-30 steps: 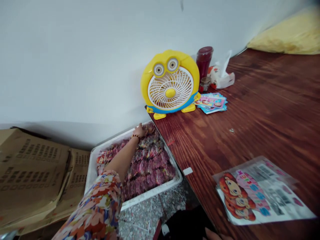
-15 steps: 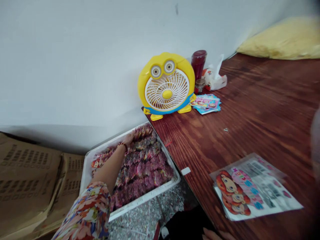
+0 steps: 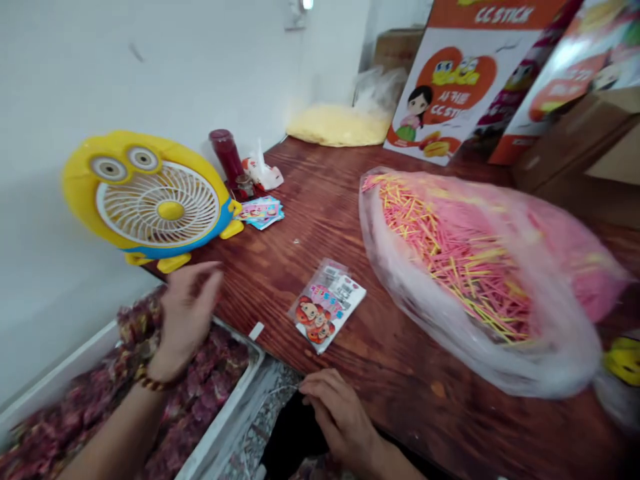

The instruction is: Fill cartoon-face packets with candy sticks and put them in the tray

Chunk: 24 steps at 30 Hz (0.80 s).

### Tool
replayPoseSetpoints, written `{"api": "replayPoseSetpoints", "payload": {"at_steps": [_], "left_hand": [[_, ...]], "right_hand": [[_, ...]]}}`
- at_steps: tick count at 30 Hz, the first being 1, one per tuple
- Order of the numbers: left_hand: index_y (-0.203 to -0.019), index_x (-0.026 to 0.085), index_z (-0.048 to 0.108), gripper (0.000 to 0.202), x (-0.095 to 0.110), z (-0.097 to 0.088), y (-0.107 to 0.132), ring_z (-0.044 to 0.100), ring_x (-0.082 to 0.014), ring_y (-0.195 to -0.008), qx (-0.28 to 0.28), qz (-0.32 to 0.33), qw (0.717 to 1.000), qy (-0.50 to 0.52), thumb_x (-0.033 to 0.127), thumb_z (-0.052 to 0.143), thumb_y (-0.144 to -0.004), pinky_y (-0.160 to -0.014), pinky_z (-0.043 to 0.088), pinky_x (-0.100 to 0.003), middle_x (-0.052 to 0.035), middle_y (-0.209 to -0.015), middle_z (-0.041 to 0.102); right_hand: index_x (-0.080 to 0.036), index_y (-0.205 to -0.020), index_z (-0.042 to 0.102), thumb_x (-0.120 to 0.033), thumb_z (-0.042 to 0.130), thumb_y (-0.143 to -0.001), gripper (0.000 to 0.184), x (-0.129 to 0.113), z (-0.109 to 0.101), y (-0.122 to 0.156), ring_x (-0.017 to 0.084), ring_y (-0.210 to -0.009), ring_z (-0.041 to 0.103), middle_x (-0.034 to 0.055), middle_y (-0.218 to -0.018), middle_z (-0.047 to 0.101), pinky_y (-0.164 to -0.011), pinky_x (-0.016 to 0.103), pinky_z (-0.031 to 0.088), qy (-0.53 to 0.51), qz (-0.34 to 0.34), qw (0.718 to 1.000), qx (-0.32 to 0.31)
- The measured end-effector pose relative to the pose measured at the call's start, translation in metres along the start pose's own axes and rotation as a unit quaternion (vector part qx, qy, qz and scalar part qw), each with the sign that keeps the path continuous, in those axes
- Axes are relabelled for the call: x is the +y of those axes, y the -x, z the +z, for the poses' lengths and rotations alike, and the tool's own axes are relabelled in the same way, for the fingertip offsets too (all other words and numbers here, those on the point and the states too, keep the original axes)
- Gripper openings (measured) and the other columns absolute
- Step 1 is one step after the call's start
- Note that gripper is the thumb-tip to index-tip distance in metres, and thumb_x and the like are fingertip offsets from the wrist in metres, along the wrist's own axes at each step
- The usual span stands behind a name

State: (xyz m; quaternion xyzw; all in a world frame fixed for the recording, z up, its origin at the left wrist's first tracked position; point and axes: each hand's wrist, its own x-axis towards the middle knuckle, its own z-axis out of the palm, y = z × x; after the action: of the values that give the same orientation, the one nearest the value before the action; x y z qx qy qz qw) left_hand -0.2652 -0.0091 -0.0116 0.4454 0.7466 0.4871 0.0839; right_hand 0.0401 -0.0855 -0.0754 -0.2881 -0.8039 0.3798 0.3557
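Observation:
My left hand (image 3: pixel 187 310) is raised above the white tray (image 3: pixel 220 427) of dark pink packets (image 3: pixel 195 400), fingers loosely spread and blurred, holding nothing I can see. My right hand (image 3: pixel 340 413) rests at the near edge of the wooden table (image 3: pixel 320 220), fingers curled against the edge with nothing visible in them. A small clear packet with a cartoon print (image 3: pixel 327 313) lies flat on the table between the hands. A large clear bag of pink and yellow sticks (image 3: pixel 465 267) lies to the right.
A yellow cartoon desk fan (image 3: pixel 150 193) stands at the table's left edge by the wall. Behind it are a dark red bottle (image 3: pixel 226 155), a tissue pack (image 3: pixel 265 175) and small cards (image 3: pixel 260 212). Printed cartons (image 3: pixel 450 80) and a yellow bag (image 3: pixel 337 125) stand at the back.
My left hand has come up out of the tray's far end toward the table edge. The view has swung right, bringing the bag of sticks and the cartons into sight.

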Motion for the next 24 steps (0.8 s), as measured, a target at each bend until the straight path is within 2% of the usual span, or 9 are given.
{"api": "replayPoseSetpoints", "payload": {"at_steps": [1,3,6,8,11,15,17,20,24], "left_hand": [[-0.097,0.03,0.072,0.019,0.021,0.026,0.008,0.058,-0.0271,-0.11,-0.097,0.07,0.993,-0.023,0.041,0.067,-0.081,-0.109,0.038,-0.044,-0.001,-0.107,0.071],[-0.09,0.024,0.07,0.02,0.053,0.078,0.021,0.057,-0.0288,-0.104,-0.215,0.09,0.968,-0.094,0.042,0.063,-0.086,-0.102,0.039,-0.047,-0.0068,-0.099,0.071],[-0.074,0.02,0.065,0.03,0.072,0.136,0.03,0.055,-0.0361,-0.1,-0.243,0.081,0.957,-0.132,0.048,0.072,-0.077,-0.093,0.038,-0.054,-0.013,-0.09,0.068],[-0.068,0.02,0.06,0.032,0.072,0.156,0.032,0.055,-0.0368,-0.098,-0.25,0.079,0.955,-0.141,0.047,0.076,-0.075,-0.09,0.037,-0.053,-0.0132,-0.087,0.067],[-0.069,0.021,0.055,0.025,0.072,0.165,0.036,0.058,-0.0307,-0.09,-0.259,0.078,0.955,-0.124,0.034,0.074,-0.078,-0.085,0.04,-0.047,-0.01,-0.085,0.067],[-0.074,0.021,0.056,0.013,0.087,0.157,0.039,0.059,-0.0205,-0.074,-0.295,0.091,0.95,-0.052,0.024,0.065,-0.082,-0.073,0.045,-0.034,-0.0035,-0.076,0.065],[-0.073,0.02,0.058,0.012,0.103,0.149,0.041,0.059,-0.0182,-0.069,-0.314,0.096,0.944,-0.019,0.025,0.063,-0.083,-0.067,0.046,-0.03,-0.0022,-0.072,0.065],[-0.068,0.02,0.06,0.015,0.136,0.135,0.053,0.056,-0.0167,-0.064,-0.349,0.116,0.929,0.052,0.028,0.065,-0.08,-0.062,0.044,-0.028,-0.0007,-0.067,0.062],[-0.069,0.022,0.068,0.013,0.174,0.127,0.084,0.058,-0.0171,-0.063,-0.457,0.118,0.872,0.127,0.031,0.07,-0.078,-0.061,0.045,-0.028,-0.0009,-0.067,0.065]], "right_hand": [[-0.023,-0.116,0.058,-0.002,0.041,-0.088,0.039,-0.001,-0.003,0.002,0.017,-0.094,0.062,0.0058,-0.101,0.068,-0.082,0.03,0.054,-0.016,0.011,1.0,-0.001],[-0.024,-0.116,0.057,-0.004,0.04,-0.09,0.037,-0.003,-0.012,0.007,0.016,-0.09,0.061,0.0048,-0.099,0.066,-0.08,0.028,0.053,-0.034,0.027,0.999,-0.013],[-0.023,-0.116,0.057,-0.007,0.038,-0.092,0.035,-0.004,-0.032,0.023,0.016,-0.087,0.062,0.0047,-0.097,0.065,-0.076,0.026,0.053,-0.032,0.038,0.999,-0.019],[-0.023,-0.114,0.058,-0.008,0.037,-0.093,0.034,-0.003,-0.045,0.037,0.015,-0.084,0.063,0.0046,-0.094,0.065,-0.074,0.025,0.053,-0.032,0.044,0.998,-0.005],[-0.022,-0.112,0.058,-0.009,0.034,-0.095,0.033,0.0,-0.059,0.057,0.014,-0.08,0.063,0.0048,-0.092,0.064,-0.072,0.024,0.053,-0.036,0.048,0.998,0.023],[-0.021,-0.11,0.062,-0.01,0.034,-0.097,0.032,0.004,-0.084,0.061,0.013,-0.08,0.064,0.0053,-0.093,0.066,-0.071,0.023,0.053,-0.037,0.049,0.997,0.042],[-0.021,-0.108,0.063,-0.012,0.038,-0.097,0.028,0.007,-0.106,0.049,0.013,-0.083,0.065,0.0048,-0.095,0.068,-0.074,0.023,0.053,-0.032,0.057,0.996,0.055],[-0.02,-0.109,0.062,-0.019,0.047,-0.097,0.02,0.012,-0.146,0.015,0.016,-0.096,0.064,0.0063,-0.103,0.068,-0.087,0.03,0.051,0.004,0.071,0.988,0.137],[-0.018,-0.122,0.058,-0.025,0.06,-0.09,0.032,0.017,-0.188,-0.03,0.016,-0.094,0.063,0.0071,-0.11,0.067,-0.081,0.029,0.05,-0.002,0.11,0.981,0.16]]}}
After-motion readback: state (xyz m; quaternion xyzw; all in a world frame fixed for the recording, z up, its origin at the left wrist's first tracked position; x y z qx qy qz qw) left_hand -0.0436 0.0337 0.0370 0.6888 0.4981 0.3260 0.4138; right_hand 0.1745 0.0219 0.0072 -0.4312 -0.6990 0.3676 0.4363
